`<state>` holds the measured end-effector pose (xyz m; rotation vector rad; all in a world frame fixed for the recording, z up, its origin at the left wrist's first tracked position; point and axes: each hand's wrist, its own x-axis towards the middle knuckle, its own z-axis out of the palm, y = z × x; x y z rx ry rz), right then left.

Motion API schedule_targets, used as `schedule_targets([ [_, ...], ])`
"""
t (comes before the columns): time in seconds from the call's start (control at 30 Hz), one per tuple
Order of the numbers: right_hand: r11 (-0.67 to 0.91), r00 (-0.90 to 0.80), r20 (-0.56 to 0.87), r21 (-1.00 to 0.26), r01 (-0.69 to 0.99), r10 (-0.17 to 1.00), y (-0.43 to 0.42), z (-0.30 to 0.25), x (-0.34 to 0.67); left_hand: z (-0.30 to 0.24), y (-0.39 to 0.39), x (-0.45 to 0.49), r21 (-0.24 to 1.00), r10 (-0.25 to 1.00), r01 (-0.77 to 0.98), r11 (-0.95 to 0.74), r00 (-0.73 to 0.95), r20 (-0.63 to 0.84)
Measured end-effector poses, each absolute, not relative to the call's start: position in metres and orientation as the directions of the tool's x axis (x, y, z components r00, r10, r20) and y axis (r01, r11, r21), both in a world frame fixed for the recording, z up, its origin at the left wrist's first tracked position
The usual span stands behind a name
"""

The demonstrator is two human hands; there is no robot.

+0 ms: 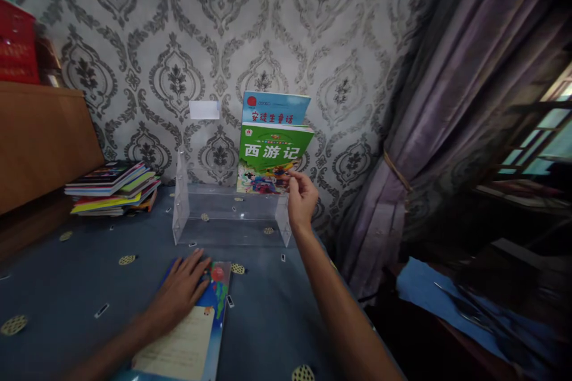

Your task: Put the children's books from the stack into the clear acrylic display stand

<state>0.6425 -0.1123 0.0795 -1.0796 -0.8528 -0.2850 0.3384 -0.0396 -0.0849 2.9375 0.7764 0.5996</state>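
A green book [273, 155] with large white Chinese characters stands upright in front of a blue book [276, 108], at the right side of a clear acrylic stand [232, 232]. My right hand [302, 202] is at its lower right corner, thumb and fingers pinched on the edge. Below the stand, a blue-bordered book [183, 339] with a cream panel lies on the table. My left hand [184, 283] rests flat on its upper part, fingers spread, covering some of the cover.
Several books and booklets [111, 187] are piled at the left, beside a wooden cabinet [44, 143] with a red box [18, 41] on top. A white label [204, 110] shows above the stand. A tied curtain [384, 208] hangs at the right.
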Motion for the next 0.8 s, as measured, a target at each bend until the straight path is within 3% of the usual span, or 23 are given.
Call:
schedule_targets([
  [0.17, 0.401, 0.659, 0.749, -0.626, 0.668, 0.071, -0.105, 0.097, 0.665, 0.011, -0.032, 0.383, 0.245, 0.352, 0.255, -0.935, 0.739, 0.574],
  [0.33, 0.358, 0.623, 0.778, -0.607, 0.71, 0.082, -0.103, 0.101, 0.68, 0.118, 0.002, 0.434, 0.215, 0.355, 0.309, -0.927, 0.528, 0.771],
  [0.6, 0.351, 0.55, 0.809, -0.586, 0.73, 0.208, -0.101, 0.089, 0.696, 0.146, 0.039, 0.485, 0.125, 0.495, 0.542, -0.831, 0.618, 0.611],
  [0.8, 0.436, 0.541, 0.779, -0.627, 0.646, 0.318, -0.093, 0.084, 0.705, 0.146, 0.052, 0.499, 0.16, 0.53, 0.534, -0.83, 0.667, 0.524],
])
